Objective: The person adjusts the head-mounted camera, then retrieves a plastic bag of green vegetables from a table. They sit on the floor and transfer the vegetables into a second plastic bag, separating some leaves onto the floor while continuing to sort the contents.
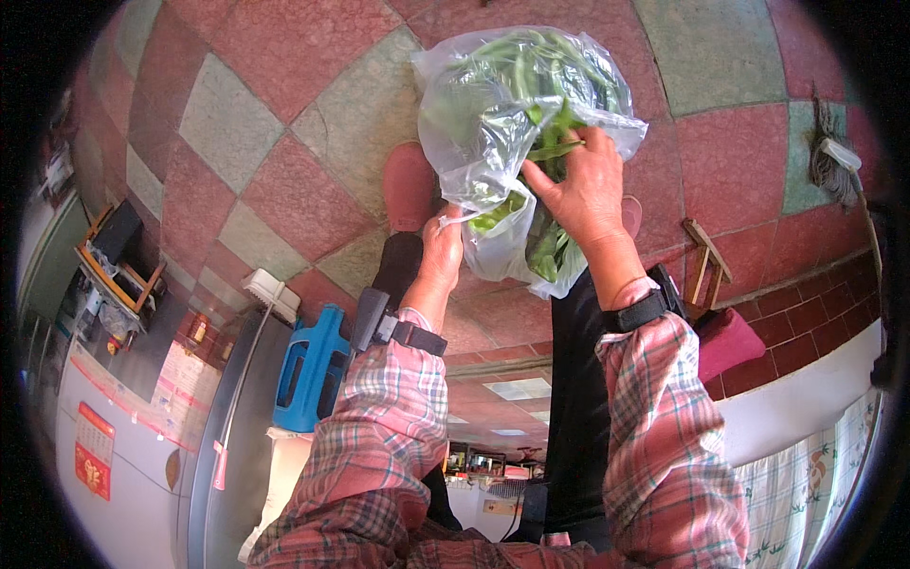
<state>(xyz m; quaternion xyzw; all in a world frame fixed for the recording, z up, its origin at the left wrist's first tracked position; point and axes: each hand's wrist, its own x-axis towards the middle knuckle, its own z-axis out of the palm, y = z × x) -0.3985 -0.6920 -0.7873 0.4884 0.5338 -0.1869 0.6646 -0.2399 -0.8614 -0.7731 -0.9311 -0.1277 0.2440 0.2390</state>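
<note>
A clear plastic bag (455, 121) full of long green bean pods and green leafy vegetables hangs above the tiled floor before me. My left hand (444, 245) is closed on the bag's gathered edge at its lower left. My right hand (586, 185) reaches in at the bag's opening, with thumb and fingers around some green pods (554, 149); the fingertips are partly hidden by the greens. More dark green pods (544, 256) show through the plastic below my right hand.
A blue plastic stool (313, 370) and a white-headed brush (274, 295) stand at the left, near a wooden chair (121, 263). At the right are a small wooden stool (705, 263), a pink cloth (729, 345) and a mop (832, 160). My pink shoes (409, 185) are under the bag.
</note>
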